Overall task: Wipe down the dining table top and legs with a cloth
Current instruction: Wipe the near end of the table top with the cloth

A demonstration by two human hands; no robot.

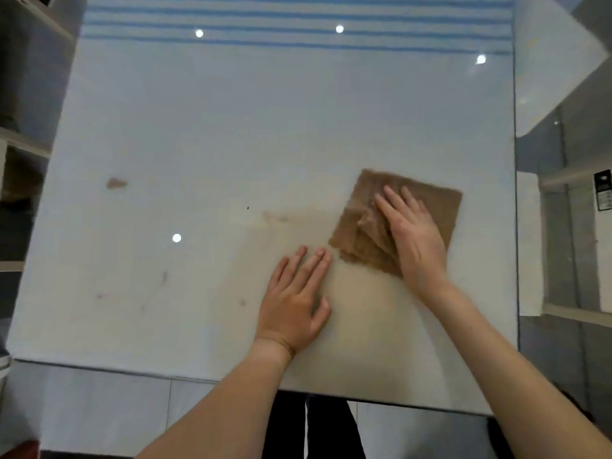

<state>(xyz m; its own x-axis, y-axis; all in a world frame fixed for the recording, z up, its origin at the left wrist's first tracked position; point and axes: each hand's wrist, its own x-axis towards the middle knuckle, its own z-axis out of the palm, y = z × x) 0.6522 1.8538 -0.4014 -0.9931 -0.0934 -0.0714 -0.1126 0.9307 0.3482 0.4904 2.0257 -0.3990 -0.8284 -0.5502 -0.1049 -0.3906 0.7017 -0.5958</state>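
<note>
1. The cloth is pressed flat near the table top's right edge under the right hand, fingers straight, slightly spread.
2. The left hand is laid flat beside it, fingers together.
3. Overlapping strokes are best carried toward the brown smear near the left edge.

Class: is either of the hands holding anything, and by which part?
Nothing is gripped. The right hand presses flat on the cloth, across its middle; the left hand lies flat on the bare table top.
</note>
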